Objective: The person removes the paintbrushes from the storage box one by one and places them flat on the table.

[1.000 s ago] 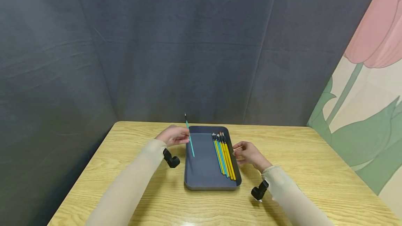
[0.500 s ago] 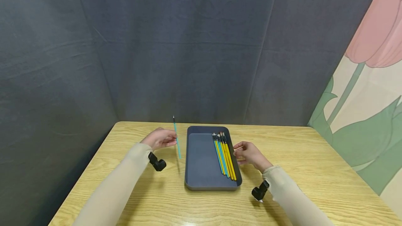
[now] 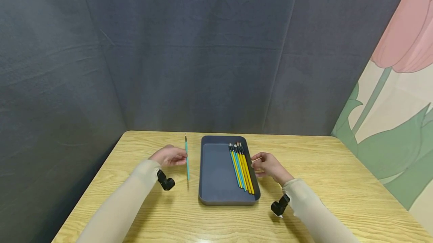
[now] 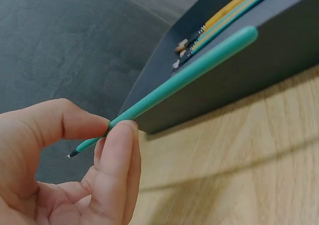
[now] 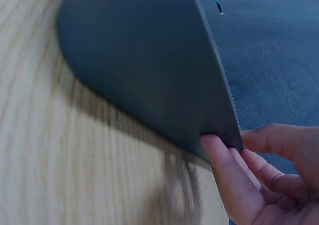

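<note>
Between thumb and fingertips, my left hand (image 3: 170, 156) pinches a thin turquoise paintbrush (image 4: 184, 80) around its handle. The brush is above the table left of the dark grey tray (image 3: 216, 175), bristles pointing away and handle end toward me. On the tray's far side, my right hand (image 3: 270, 168) pinches the right rim; the right wrist view shows the thumb at the edge and fingertips against the outer wall (image 5: 149, 60). Inside the tray, several yellow and blue paintbrushes (image 3: 242, 169) lie side by side along the right wall, bristles at the far end.
The tray rests on a light wood-grain table (image 3: 324, 183). A dark grey cloth (image 3: 203, 55) hangs behind the table and along its left. On the right is a wall with a painted tulip (image 3: 402, 29). Small black cameras (image 3: 165, 181) are worn on both wrists.
My left hand has moved left with the turquoise paintbrush, from over the tray's left edge to beside it, then lower toward the table. My right hand stays at the tray's rim.
</note>
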Demonstrator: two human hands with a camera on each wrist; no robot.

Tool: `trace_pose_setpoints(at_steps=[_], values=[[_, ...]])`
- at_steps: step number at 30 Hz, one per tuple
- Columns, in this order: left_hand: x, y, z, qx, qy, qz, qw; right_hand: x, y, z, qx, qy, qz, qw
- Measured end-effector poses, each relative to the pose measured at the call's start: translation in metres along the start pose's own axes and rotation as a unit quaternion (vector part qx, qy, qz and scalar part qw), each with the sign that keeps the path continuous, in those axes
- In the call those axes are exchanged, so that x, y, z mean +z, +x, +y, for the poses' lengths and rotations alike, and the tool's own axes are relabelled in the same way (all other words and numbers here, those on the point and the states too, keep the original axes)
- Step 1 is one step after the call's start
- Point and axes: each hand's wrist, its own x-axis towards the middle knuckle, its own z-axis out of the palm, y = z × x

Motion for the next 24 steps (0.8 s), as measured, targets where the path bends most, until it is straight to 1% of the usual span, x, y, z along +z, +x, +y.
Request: trace_pose_setpoints(at_steps=[2,7,15,19,24], values=[[0.000,0.001,-0.003,0.003,0.001,-0.001,1.0000,0.000,0.000,0.000,-0.001,-0.003,0.000,1.0000],[-0.002,0.001,-0.009,-0.002,0.009,-0.004,1.0000,0.000,-0.001,-0.001,-0.002,-0.002,0.000,1.0000],[-0.002,0.002,-0.016,-0.008,0.006,0.006,0.9999,0.001,0.001,0.000,0.001,0.000,0.003,1.0000],[-0.001,0.001,-0.017,-0.010,0.025,0.015,0.9995,0.001,0.001,0.000,0.003,-0.001,0.006,1.0000],[0.002,0.004,-0.021,-0.011,0.045,0.027,0.9986,0.001,0.000,-0.001,0.011,-0.006,0.009,0.9999]])
